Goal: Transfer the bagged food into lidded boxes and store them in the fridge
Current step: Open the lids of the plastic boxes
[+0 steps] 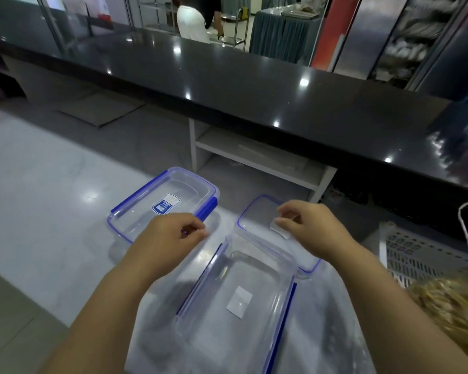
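Clear boxes (235,300) with blue clips, black counter (227,76), pale perforated basket (416,255).

On the worktop (38,184) a box (235,306) lies near centre, a lid (257,211) at its far right corner, a lidded box (160,201) far left. At right stands a basket (416,255), a bag (449,300) at its near end.

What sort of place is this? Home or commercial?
Likely a canteen or shop service area, not a home: a long glossy black counter, a cloth-draped table beyond it, and a metal trolley.
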`<control>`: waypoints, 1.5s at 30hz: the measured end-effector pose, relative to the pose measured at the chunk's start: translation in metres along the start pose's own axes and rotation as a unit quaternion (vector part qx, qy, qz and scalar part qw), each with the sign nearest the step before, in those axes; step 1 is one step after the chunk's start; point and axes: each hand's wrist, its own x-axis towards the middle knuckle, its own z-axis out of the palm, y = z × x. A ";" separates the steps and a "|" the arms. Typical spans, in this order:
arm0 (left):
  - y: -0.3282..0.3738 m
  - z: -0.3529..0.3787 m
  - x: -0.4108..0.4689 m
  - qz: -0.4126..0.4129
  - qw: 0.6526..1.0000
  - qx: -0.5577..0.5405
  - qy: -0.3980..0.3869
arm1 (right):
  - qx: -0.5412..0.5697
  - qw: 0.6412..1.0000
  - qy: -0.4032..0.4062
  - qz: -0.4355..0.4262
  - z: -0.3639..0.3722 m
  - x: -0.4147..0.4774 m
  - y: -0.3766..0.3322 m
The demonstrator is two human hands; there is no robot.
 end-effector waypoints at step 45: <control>-0.198 -0.101 0.111 -0.076 0.988 -0.100 -0.086 | 0.256 0.889 0.158 0.346 0.196 0.036 -0.181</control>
